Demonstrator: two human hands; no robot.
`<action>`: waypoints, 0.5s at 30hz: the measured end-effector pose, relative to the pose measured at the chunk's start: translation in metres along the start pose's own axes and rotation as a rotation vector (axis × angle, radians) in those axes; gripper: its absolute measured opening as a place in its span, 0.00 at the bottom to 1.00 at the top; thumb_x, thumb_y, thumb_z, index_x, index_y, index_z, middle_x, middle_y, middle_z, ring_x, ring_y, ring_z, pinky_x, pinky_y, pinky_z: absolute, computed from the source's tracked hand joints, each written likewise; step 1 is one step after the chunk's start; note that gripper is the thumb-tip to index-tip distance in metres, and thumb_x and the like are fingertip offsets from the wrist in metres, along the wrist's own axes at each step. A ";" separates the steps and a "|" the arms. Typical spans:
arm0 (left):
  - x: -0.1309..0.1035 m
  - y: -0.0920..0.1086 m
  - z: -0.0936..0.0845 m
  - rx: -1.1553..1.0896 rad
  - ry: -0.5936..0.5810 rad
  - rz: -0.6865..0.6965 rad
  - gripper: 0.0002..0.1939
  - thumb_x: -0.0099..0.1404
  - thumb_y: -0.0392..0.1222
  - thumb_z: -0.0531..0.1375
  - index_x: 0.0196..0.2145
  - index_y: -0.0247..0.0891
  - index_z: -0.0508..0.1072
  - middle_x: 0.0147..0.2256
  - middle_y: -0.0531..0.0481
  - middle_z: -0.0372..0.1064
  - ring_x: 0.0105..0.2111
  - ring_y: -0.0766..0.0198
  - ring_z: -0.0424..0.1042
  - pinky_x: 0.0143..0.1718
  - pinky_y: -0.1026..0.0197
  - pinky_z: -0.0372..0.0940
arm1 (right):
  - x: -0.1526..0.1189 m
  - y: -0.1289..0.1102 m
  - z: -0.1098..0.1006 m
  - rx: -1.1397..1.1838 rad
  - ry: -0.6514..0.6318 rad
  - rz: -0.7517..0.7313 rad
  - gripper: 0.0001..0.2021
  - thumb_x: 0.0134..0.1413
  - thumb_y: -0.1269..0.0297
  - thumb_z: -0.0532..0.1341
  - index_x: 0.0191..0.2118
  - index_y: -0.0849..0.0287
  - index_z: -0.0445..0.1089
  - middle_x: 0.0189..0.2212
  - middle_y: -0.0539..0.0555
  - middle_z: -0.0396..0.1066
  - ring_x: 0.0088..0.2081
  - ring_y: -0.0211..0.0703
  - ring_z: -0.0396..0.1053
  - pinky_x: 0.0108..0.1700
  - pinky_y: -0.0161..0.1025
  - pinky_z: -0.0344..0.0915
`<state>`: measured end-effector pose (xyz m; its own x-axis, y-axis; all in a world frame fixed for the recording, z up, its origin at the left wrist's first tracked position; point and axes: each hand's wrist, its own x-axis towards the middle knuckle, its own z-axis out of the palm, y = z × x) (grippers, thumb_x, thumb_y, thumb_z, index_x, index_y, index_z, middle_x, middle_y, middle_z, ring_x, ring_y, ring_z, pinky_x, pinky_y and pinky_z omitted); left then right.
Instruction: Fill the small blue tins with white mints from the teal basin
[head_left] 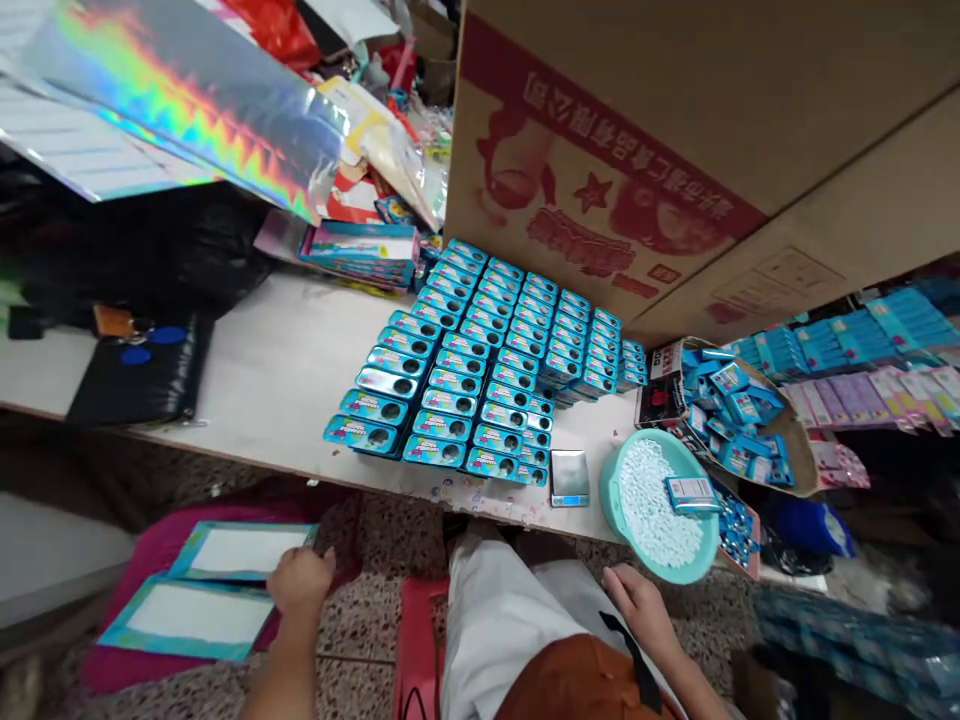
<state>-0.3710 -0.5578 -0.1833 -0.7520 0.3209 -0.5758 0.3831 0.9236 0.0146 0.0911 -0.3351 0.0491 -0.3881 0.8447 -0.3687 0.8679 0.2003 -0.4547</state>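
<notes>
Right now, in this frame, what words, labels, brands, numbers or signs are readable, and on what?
"食品有限公司": upside down on the large cardboard box, in its red band; the neighbouring characters are unclear.
Too small or blurred: lettering on the teal tins, print on the packet in the basin, the scale's display.

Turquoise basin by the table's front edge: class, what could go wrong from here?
1. The turquoise basin appears to jut past the front edge of the table; a knock from the right hand, close below it, might spill the white pellets.
2. The blue packet lies loose near the basin's rim and could slip out.
3. The blue printed tins stand in tight rows, so one bump might topple several.
</notes>
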 end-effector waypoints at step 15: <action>-0.175 0.046 -0.163 -0.400 0.801 0.425 0.31 0.61 0.48 0.50 0.61 0.52 0.51 0.49 0.38 0.64 0.54 0.42 0.62 0.51 0.40 0.62 | 0.117 -0.159 -0.182 -0.109 0.473 -0.586 0.21 0.59 0.54 0.50 0.21 0.60 0.67 0.21 0.48 0.69 0.28 0.30 0.66 0.37 0.30 0.64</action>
<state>-0.3091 -0.5370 0.0519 -0.7911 0.5528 0.2618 0.6066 0.6542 0.4517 -0.0360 -0.1784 0.2260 -0.6419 0.7027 0.3069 0.5957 0.7090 -0.3774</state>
